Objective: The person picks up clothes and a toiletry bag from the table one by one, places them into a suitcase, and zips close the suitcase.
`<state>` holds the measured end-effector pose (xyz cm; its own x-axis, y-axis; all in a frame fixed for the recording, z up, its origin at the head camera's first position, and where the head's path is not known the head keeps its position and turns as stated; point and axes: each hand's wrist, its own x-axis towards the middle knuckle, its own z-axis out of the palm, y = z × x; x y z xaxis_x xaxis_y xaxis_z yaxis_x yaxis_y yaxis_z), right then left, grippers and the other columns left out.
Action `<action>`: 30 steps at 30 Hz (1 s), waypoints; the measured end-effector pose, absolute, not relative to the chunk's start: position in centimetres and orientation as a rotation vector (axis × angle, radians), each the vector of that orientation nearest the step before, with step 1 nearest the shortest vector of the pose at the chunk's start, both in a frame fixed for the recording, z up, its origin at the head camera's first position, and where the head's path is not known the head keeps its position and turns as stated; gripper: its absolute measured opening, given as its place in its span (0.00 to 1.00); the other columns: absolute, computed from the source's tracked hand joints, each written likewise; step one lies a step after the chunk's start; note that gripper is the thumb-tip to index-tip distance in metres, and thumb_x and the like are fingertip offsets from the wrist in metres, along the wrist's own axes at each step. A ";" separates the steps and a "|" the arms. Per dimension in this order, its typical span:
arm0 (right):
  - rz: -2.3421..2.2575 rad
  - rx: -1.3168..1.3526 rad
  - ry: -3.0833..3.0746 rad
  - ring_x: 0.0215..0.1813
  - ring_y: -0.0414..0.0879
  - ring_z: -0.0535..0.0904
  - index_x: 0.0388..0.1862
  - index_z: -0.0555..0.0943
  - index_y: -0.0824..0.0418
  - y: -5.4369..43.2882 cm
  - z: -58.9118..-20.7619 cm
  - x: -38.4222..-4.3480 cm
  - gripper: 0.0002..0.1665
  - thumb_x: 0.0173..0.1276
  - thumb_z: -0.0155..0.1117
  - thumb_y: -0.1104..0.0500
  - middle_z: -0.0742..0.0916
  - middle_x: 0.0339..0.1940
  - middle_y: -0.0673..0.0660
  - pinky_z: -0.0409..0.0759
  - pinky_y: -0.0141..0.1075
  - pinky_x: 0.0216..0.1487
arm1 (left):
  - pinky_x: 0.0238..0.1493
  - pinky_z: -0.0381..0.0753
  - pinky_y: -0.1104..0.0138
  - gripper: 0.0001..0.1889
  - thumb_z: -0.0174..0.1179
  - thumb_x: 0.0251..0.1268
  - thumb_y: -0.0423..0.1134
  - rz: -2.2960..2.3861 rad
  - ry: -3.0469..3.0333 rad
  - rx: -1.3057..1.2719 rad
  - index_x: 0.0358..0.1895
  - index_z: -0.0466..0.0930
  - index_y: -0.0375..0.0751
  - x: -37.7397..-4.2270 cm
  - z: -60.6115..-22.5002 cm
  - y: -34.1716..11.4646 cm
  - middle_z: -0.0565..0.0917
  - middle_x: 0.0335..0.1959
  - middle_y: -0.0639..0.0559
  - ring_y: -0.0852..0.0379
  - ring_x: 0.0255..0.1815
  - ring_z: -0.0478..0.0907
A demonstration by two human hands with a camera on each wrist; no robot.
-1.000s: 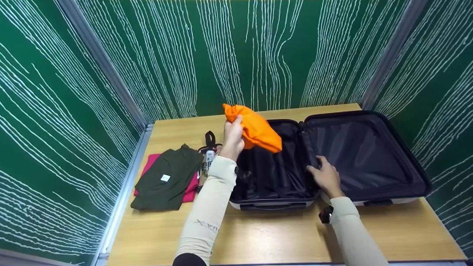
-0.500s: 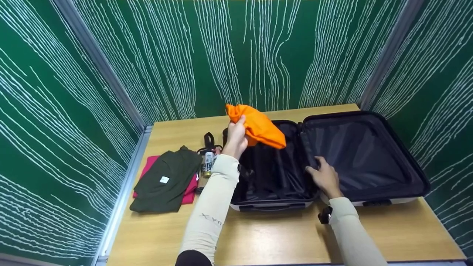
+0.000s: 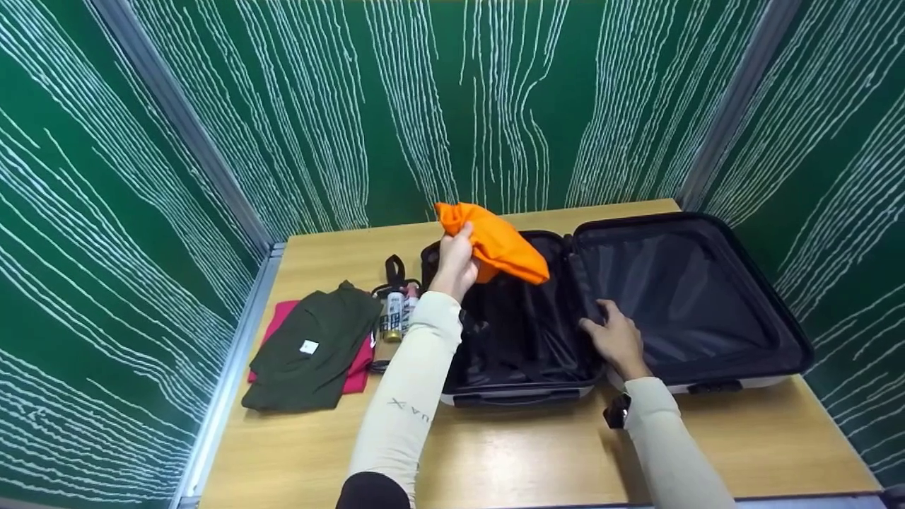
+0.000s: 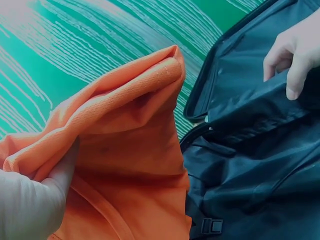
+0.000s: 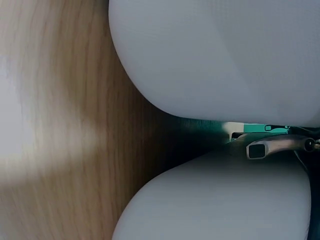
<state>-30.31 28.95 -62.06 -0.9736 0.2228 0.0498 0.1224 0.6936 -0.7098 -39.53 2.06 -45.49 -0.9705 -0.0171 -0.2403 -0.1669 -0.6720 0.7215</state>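
Head view: sleeve (image 3: 396, 435) shows "X"; left fingers (image 3: 464, 233) grip orange cloth (image 3: 512, 249), right fingers (image 3: 609, 309) suitcase (image 3: 555, 329).

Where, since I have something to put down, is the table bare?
Bare table lies before the open suitcase, between the sleeves, and behind the dark green garment, toward the back wall. Crowded: between garment and suitcase, where small containers cluster.

Folded cloth (image 3: 508, 244) is showing plain orange; suitcase lining (image 3: 689, 283), blackish navy; shirt (image 3: 322, 360), dark olive with white tag (image 3: 308, 347); garment beneath (image 3: 359, 373), bright pink. Walls (image 3: 466, 120) are displaying wavy white lines on green. Tabletop (image 3: 516, 452) is showing tan woodgrain; sleeves (image 3: 406, 375), cream.
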 end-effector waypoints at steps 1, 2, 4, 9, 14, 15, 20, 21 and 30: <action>1.148 -0.280 -2.769 0.61 0.71 0.79 0.75 0.69 0.61 28.9 -62.0 -30.3 0.38 0.72 0.62 0.46 0.82 0.65 0.71 0.74 0.61 0.62 | 0.51 0.80 0.64 0.17 0.47 0.82 0.34 2.781 1.225 -0.349 0.68 0.65 0.35 -39.6 -45.5 2.1 0.76 0.44 0.51 0.56 0.45 0.77; 1.151 -0.278 -2.769 0.61 0.71 0.79 0.75 0.69 0.61 28.8 -62.0 -30.3 0.38 0.72 0.62 0.46 0.82 0.65 0.71 0.74 0.61 0.62 | 0.50 0.80 0.64 0.17 0.47 0.82 0.34 2.784 1.218 -0.351 0.67 0.65 0.35 -39.6 -45.5 2.1 0.76 0.44 0.51 0.56 0.45 0.77; 1.156 -0.276 -2.770 0.62 0.71 0.79 0.75 0.68 0.61 28.8 -61.9 -30.2 0.38 0.72 0.62 0.46 0.81 0.66 0.71 0.74 0.61 0.63 | 0.49 0.80 0.65 0.17 0.47 0.82 0.34 2.791 1.203 -0.352 0.67 0.66 0.35 -39.7 -45.4 2.2 0.76 0.43 0.51 0.56 0.44 0.77; 1.157 -0.272 -2.776 0.62 0.70 0.79 0.76 0.68 0.61 28.9 -61.7 -30.1 0.38 0.73 0.62 0.46 0.81 0.66 0.72 0.73 0.61 0.63 | 0.48 0.79 0.65 0.15 0.47 0.82 0.35 2.795 1.171 -0.359 0.65 0.67 0.36 -40.2 -45.6 2.6 0.76 0.42 0.51 0.56 0.43 0.76; 1.161 -0.273 -2.779 0.62 0.70 0.79 0.76 0.67 0.61 29.1 -61.9 -30.1 0.38 0.73 0.62 0.46 0.82 0.65 0.72 0.73 0.61 0.63 | 0.45 0.79 0.65 0.09 0.48 0.82 0.35 2.796 1.145 -0.370 0.58 0.69 0.39 -40.6 -46.3 3.0 0.76 0.41 0.51 0.56 0.42 0.77; 1.153 -0.271 -2.781 0.62 0.70 0.79 0.76 0.68 0.61 29.1 -61.9 -30.2 0.38 0.73 0.61 0.46 0.82 0.65 0.72 0.73 0.61 0.63 | 0.44 0.79 0.65 0.08 0.47 0.82 0.35 2.795 1.138 -0.367 0.56 0.69 0.39 -40.7 -46.4 3.1 0.76 0.40 0.51 0.56 0.41 0.76; 1.133 -0.264 -2.786 0.63 0.69 0.79 0.75 0.68 0.60 29.2 -62.0 -30.1 0.37 0.73 0.61 0.46 0.82 0.66 0.70 0.73 0.61 0.63 | 0.40 0.79 0.68 0.03 0.47 0.82 0.35 2.783 1.112 -0.371 0.50 0.69 0.41 -40.9 -47.0 3.3 0.76 0.39 0.52 0.57 0.40 0.76; 1.134 -0.261 -2.785 0.63 0.70 0.79 0.75 0.68 0.61 29.2 -62.0 -30.2 0.37 0.73 0.61 0.46 0.82 0.66 0.70 0.73 0.61 0.63 | 0.40 0.79 0.68 0.03 0.47 0.82 0.35 2.781 1.105 -0.371 0.49 0.69 0.42 -40.9 -47.1 3.2 0.76 0.40 0.52 0.57 0.40 0.77; 1.136 -0.270 -2.765 0.59 0.69 0.81 0.75 0.69 0.60 29.1 -61.9 -30.2 0.36 0.72 0.62 0.46 0.84 0.63 0.70 0.73 0.60 0.61 | 0.43 0.81 0.65 0.04 0.48 0.82 0.36 2.784 1.056 -0.319 0.50 0.72 0.42 -41.3 -49.0 3.1 0.79 0.39 0.51 0.56 0.41 0.79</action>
